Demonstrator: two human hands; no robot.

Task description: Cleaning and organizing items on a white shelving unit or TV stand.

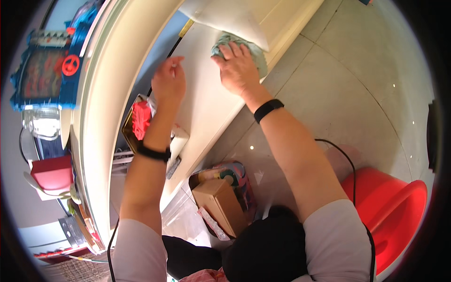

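Observation:
My right hand (238,67) presses a crumpled pale green cloth (260,58) onto a cream shelf surface (208,84), close to its front edge. Beside the cloth lies a white object (232,17) with a pointed corner; what it is I cannot tell. My left hand (169,77) is raised over the inner side of the same surface with bent fingers, and no object shows in it. Below that hand, a box (128,132) holds a bright red item (141,120). A black cable with a yellow tag (185,28) runs behind the left hand.
A red bucket (384,211) stands on the grey tiled floor (338,88) at the right. Near my knees, a patterned container (243,176) holds a cardboard box (220,204). Upper left, a blue toy (45,74) and a glass jar (42,121) stand beyond the curved cream edge (100,105).

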